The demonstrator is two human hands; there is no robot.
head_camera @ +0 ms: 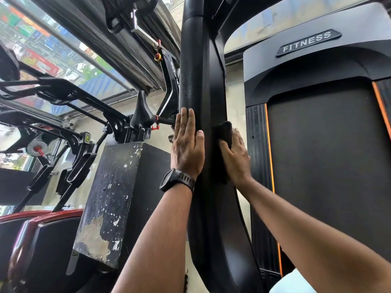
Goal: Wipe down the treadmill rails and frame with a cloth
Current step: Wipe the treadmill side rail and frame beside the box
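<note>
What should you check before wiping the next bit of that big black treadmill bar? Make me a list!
1. Cloth held firmly: ok, the right hand grips it.
2. Cloth touching the frame: ok, it is pressed against the side.
3. Left hand steadying: ok, it lies flat on the padded rail.
4. Cloth still clean: cannot tell, it is black.
5. Frame above the cloth dusty: cannot tell, the surface is too dark.
</note>
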